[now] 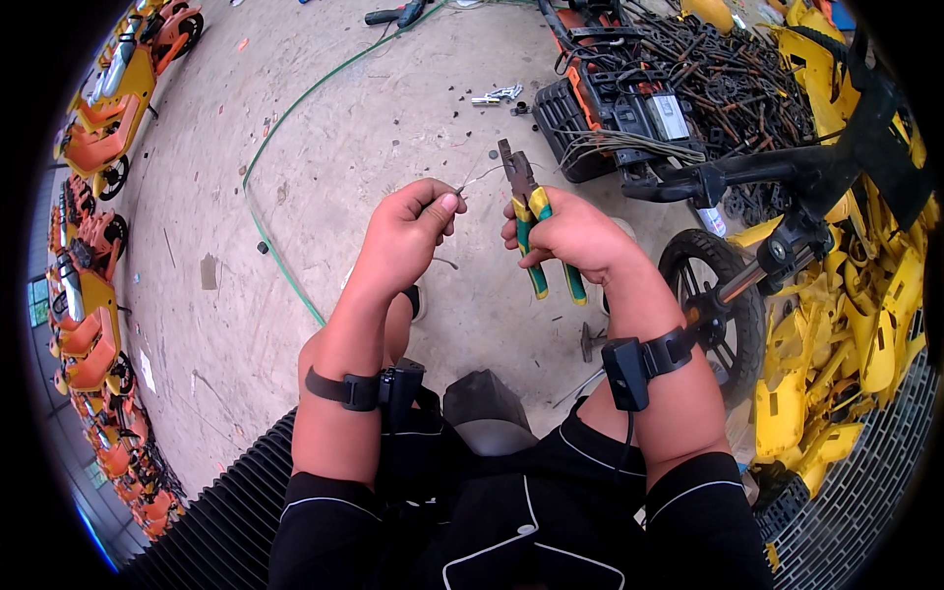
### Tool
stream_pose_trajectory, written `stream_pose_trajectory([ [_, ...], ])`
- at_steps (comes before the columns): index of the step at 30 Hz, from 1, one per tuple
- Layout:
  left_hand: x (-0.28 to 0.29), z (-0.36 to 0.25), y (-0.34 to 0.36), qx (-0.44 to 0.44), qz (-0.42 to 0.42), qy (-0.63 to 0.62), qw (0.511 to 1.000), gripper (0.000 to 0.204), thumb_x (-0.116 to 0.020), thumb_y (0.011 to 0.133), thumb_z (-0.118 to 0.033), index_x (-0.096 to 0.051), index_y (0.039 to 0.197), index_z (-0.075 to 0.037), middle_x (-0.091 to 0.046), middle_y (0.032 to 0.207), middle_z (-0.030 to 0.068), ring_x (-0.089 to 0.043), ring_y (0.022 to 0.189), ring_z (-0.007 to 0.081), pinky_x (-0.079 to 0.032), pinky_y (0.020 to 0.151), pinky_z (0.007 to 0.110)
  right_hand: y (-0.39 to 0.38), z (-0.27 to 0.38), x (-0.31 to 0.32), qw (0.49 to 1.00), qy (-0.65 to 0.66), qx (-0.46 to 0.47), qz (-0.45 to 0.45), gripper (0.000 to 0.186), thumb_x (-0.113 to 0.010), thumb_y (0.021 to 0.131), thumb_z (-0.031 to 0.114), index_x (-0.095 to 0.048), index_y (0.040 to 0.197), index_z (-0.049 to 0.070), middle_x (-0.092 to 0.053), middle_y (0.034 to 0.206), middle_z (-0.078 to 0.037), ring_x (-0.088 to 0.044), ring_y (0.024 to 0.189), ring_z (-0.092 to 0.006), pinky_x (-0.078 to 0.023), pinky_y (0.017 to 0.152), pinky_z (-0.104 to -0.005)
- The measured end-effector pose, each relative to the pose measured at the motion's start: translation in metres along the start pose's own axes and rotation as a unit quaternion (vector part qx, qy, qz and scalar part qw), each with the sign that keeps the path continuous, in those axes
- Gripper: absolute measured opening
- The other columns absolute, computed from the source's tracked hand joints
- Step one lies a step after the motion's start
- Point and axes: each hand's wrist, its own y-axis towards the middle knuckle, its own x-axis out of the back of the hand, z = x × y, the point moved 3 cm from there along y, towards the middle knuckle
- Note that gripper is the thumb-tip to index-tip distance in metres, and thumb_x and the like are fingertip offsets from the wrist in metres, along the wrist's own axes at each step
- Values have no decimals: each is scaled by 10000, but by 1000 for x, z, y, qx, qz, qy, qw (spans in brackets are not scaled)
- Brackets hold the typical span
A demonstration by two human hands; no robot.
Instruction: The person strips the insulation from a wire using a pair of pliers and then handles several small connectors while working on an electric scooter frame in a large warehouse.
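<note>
My left hand (418, 221) pinches a thin grey wire (477, 180) between thumb and fingers at the centre, with a short length hanging below it. My right hand (575, 236) grips pliers (521, 175) with green and yellow handles, jaws pointing up. The wire reaches across to the pliers' jaws; whether they bite on it, I cannot tell. Both forearms wear black strapped devices, and a dark, blocky object (487, 403) sits between my legs.
Orange scooters (93, 354) line the left. A green hose (264, 236) curves across the floor (197, 167). At right are black machinery (590, 108), rusty metal parts (737, 88), a wheel (703, 305) with a black frame, and heaped yellow panels (865, 324). Small metal pieces (501, 95) lie ahead.
</note>
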Motion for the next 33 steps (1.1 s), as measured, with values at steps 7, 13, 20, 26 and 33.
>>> stream_pose_trajectory([
  [7,0,3,1,-11,-5,4,1000,177,-574,981,-168,-665,925,-27,-570,701,-14,-489,648,66,-413,596,237,4,0,2,998,-41,5,-47,258,-537,816,-10,-561,1072,-3,-636,893,-84,-625,813,-165,-483,592,-286],
  [13,2,2,-2,-24,-11,34,999,164,-577,974,-153,-662,905,-32,-554,682,-17,-473,640,69,-402,588,239,4,4,5,992,-90,16,-91,236,-555,817,1,-585,1049,30,-635,868,-45,-610,795,-137,-465,600,-277],
  [20,4,-1,-6,-17,-2,3,1000,155,-571,970,-128,-656,896,-21,-547,674,-15,-459,628,67,-391,575,238,6,1,8,982,-129,47,-130,254,-546,800,-15,-596,1044,33,-633,875,-32,-598,793,-125,-473,618,-287],
  [26,4,-5,-9,-2,20,6,1000,161,-549,984,-109,-640,904,-3,-556,726,-7,-470,659,73,-395,612,243,4,2,10,979,-126,63,-144,276,-531,785,-32,-600,1046,27,-628,879,-29,-596,797,-124,-472,614,-275],
  [33,7,-6,-17,10,14,18,1000,162,-552,980,-112,-641,893,-8,-550,711,-11,-468,652,72,-385,606,238,-3,5,17,981,-89,49,-163,309,-503,771,-53,-598,1056,18,-621,888,-35,-594,800,-127,-466,607,-270],
])
